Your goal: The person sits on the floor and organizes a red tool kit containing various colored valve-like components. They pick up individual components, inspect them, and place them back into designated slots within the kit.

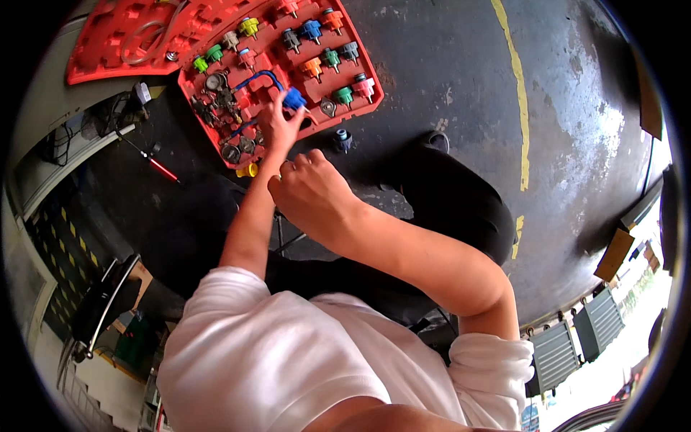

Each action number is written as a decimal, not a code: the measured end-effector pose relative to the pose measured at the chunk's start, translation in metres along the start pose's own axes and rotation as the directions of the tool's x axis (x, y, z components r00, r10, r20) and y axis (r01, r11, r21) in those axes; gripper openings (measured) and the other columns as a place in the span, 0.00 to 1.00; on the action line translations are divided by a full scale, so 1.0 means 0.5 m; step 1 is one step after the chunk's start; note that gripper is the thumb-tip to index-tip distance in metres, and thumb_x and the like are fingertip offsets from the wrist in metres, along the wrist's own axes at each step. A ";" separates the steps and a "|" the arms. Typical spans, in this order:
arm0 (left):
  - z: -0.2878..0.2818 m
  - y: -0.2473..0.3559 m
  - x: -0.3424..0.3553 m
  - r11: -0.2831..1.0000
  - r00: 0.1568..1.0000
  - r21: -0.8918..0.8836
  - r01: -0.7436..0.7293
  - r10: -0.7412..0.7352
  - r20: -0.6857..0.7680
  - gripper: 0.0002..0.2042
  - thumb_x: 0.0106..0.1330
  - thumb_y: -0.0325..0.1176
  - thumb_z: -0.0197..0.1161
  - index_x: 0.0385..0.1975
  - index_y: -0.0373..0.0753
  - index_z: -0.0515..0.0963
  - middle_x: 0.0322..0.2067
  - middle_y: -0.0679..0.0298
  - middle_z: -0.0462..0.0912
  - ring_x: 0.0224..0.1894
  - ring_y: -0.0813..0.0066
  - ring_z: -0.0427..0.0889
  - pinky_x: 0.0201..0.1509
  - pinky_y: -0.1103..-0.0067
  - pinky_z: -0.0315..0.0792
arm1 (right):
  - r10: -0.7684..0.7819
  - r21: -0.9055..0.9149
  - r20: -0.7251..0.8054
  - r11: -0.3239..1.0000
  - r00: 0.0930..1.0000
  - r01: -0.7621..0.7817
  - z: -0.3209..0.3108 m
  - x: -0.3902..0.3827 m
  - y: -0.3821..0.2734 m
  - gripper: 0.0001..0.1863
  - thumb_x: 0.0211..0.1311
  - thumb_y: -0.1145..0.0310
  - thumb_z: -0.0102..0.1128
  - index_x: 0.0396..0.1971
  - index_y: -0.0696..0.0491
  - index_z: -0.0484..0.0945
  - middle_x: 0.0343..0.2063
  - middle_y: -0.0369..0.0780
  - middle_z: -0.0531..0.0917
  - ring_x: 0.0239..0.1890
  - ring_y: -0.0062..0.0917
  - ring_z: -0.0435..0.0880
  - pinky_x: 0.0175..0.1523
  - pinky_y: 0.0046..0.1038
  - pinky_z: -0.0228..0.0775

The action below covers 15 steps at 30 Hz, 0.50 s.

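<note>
A red moulded case (374,86) lies on the floor, holding several coloured adapters and metal caps. My left hand (281,119) reaches into it, its thumb and fingers closed on a blue adapter (294,99) beside a blue hose (266,73). Nearer me, my right hand (317,189) is curled with knuckles up; whatever its fingers hold is hidden. Just outside the case, a dark adapter with a blue tip (342,142) stands on the floor, and a yellow piece (247,170) lies by the case's front edge.
The case's lid (108,39) extends to the upper left, with clear tubing. A red-handled tool (163,169) lies on the floor at left, near cables on a ledge (68,144). My bent legs (468,201) are below. Yellow tape (522,122) runs along the floor at right.
</note>
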<state>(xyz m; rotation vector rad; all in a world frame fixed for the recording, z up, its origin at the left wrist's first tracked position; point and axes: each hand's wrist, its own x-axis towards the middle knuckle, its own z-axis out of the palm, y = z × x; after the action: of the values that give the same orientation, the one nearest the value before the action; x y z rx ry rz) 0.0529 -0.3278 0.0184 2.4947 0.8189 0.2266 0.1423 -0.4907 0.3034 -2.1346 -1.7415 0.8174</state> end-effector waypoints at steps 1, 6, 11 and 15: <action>0.019 0.009 -0.067 0.997 0.999 -0.068 0.038 -0.038 0.007 0.29 0.57 0.50 0.76 0.58 0.49 0.77 0.40 0.53 0.85 0.43 0.49 0.84 0.45 0.55 0.75 | -0.001 -0.009 -0.003 1.000 1.000 0.001 0.004 -0.002 -0.012 0.06 0.57 0.68 0.63 0.34 0.52 0.83 0.33 0.40 0.85 0.43 0.32 0.85 0.47 0.33 0.71; 0.040 0.087 -0.267 0.996 0.970 0.025 -0.091 0.082 0.230 0.30 0.55 0.41 0.78 0.59 0.47 0.76 0.41 0.54 0.85 0.47 0.46 0.82 0.51 0.58 0.75 | 0.281 -0.272 -0.040 0.920 0.959 -0.282 0.044 0.015 -0.087 0.08 0.57 0.68 0.64 0.36 0.51 0.87 0.39 0.41 0.87 0.47 0.37 0.84 0.54 0.39 0.72; 0.062 0.047 -0.302 0.978 0.932 0.146 -0.147 0.088 0.353 0.30 0.55 0.35 0.77 0.60 0.49 0.74 0.48 0.58 0.83 0.55 0.51 0.80 0.57 0.56 0.72 | 0.287 -0.221 -0.094 0.928 0.953 -0.301 0.054 0.001 -0.114 0.07 0.56 0.68 0.66 0.35 0.49 0.87 0.40 0.39 0.86 0.49 0.34 0.84 0.56 0.42 0.70; 0.044 0.069 -0.265 0.960 0.828 0.200 -0.194 0.051 0.558 0.29 0.57 0.34 0.77 0.59 0.46 0.72 0.49 0.56 0.83 0.55 0.49 0.80 0.59 0.56 0.73 | 0.215 -0.184 -0.017 0.959 0.976 -0.215 0.125 0.004 -0.057 0.08 0.56 0.68 0.66 0.36 0.49 0.87 0.39 0.38 0.86 0.48 0.33 0.84 0.55 0.40 0.70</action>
<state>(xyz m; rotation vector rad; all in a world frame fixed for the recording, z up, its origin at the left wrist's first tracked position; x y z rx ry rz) -0.0296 -0.4393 0.0168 2.6315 0.4598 -0.5704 0.0834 -0.4907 0.2679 -2.4807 -1.6655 0.7358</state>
